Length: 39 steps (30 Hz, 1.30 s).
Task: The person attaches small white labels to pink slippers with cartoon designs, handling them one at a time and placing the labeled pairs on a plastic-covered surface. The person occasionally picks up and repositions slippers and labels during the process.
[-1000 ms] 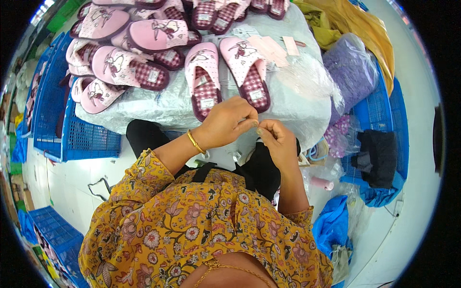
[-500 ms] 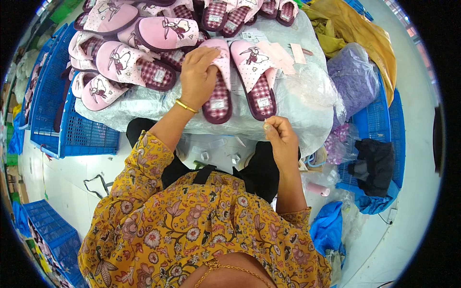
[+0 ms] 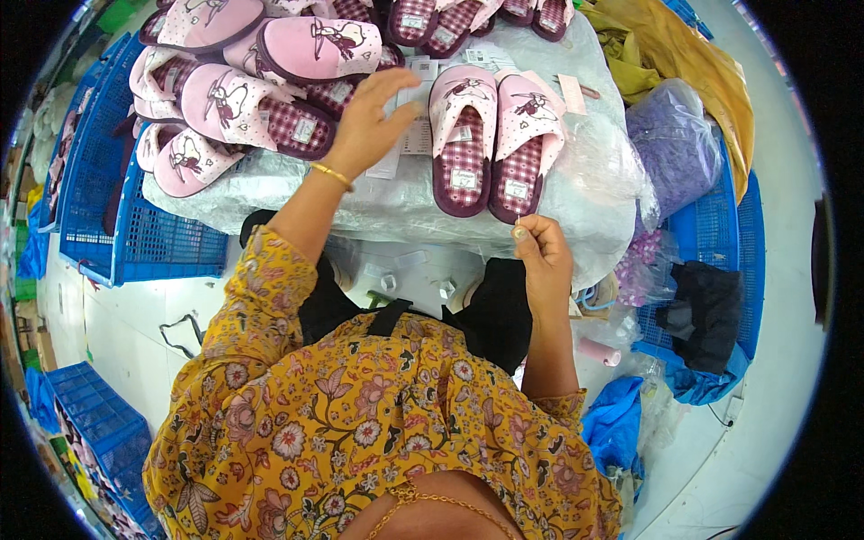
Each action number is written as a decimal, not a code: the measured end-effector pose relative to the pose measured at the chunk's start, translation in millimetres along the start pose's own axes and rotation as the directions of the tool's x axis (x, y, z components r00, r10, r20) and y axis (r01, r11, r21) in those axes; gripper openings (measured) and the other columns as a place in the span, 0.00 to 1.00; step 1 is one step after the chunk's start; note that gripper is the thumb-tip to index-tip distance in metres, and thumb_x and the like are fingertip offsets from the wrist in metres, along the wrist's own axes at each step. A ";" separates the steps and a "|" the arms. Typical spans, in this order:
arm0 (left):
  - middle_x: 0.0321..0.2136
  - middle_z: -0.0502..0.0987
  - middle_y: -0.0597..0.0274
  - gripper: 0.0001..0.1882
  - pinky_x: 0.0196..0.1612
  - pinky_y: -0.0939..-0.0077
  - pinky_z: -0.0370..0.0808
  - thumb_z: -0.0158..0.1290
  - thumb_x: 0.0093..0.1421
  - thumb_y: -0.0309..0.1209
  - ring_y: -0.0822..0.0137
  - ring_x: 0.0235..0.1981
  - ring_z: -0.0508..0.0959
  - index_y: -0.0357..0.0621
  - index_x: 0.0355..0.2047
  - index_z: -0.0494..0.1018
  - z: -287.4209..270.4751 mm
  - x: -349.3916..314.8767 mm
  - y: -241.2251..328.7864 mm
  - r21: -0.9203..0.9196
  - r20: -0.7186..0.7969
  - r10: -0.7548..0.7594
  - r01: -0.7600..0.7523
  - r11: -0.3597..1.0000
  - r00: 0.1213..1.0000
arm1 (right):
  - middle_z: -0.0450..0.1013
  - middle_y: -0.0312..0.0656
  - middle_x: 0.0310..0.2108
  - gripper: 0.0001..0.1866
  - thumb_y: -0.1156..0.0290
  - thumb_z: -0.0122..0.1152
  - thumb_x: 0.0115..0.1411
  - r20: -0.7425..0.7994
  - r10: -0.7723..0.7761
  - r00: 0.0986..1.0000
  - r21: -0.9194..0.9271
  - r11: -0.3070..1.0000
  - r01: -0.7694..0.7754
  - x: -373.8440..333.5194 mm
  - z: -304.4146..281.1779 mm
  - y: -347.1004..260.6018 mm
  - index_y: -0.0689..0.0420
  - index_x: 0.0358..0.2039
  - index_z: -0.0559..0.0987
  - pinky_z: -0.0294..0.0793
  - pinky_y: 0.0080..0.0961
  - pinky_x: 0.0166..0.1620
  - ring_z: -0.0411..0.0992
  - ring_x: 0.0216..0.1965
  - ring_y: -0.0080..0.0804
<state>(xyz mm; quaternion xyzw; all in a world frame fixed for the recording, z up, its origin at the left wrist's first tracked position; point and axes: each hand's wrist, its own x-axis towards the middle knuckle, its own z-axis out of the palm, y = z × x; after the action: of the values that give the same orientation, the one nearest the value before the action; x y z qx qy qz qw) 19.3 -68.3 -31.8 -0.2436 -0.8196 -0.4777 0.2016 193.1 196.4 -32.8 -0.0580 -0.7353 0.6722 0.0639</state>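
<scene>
Side by side on the plastic-wrapped table lie a pink slipper [image 3: 463, 144] with a plum checked insole and a matching slipper [image 3: 526, 148], their sides touching and toes pointing away from me. To their left my left hand [image 3: 373, 121] hovers, fingers apart and holding nothing, over some white printed papers [image 3: 418, 135]. Just below the heel of the right slipper, my right hand [image 3: 540, 247] is closed in a pinch. A thin pale tip shows above its fingers, too small to name.
A heap of similar slippers [image 3: 243, 99] covers the table's left and far side. A pale tag [image 3: 571, 94] lies right of the pair. Blue crates [image 3: 171, 238] stand left, with another blue crate [image 3: 747, 243] at right, near a purple bagged bundle [image 3: 670, 135].
The left slipper has shifted right against the other one, and my left hand has let go of it and moved away. White papers are uncovered there. My right hand has moved slightly right.
</scene>
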 end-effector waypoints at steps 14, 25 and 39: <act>0.39 0.77 0.64 0.11 0.51 0.64 0.68 0.57 0.49 0.28 0.61 0.47 0.74 0.44 0.35 0.77 2.1 -33.4 9.2 0.507 0.276 0.270 -0.378 0.774 0.922 | 0.72 0.30 0.29 0.07 0.72 0.61 0.64 0.006 0.037 0.999 -0.044 0.998 -0.037 -3.1 6.7 -2.0 0.61 0.39 0.77 0.67 0.13 0.32 0.65 0.27 0.14; 0.28 0.78 0.60 0.06 0.40 0.60 0.73 0.60 0.50 0.21 0.56 0.33 0.77 0.43 0.29 0.78 4.4 -33.9 5.9 0.199 -0.153 0.176 -0.144 0.969 0.972 | 0.72 0.30 0.30 0.06 0.73 0.61 0.64 0.059 -0.032 0.998 -0.047 0.998 0.035 -4.2 25.6 -10.3 0.60 0.39 0.77 0.68 0.15 0.35 0.66 0.30 0.14; 0.37 0.80 0.67 0.12 0.38 0.66 0.70 0.64 0.44 0.24 0.61 0.40 0.79 0.46 0.32 0.79 -40.7 -88.0 73.2 0.287 -0.047 0.529 -0.496 0.820 0.847 | 0.73 0.33 0.31 0.06 0.73 0.57 0.66 0.058 -0.046 0.997 0.170 0.985 0.035 41.6 107.8 -38.1 0.61 0.40 0.74 0.70 0.16 0.36 0.69 0.31 0.17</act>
<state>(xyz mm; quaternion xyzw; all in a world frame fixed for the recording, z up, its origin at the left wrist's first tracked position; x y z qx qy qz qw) 137.1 -91.2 -12.4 -0.3957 -0.7655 -0.3064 0.4043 133.6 94.3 -3.7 -0.0165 -0.6783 0.7322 0.0594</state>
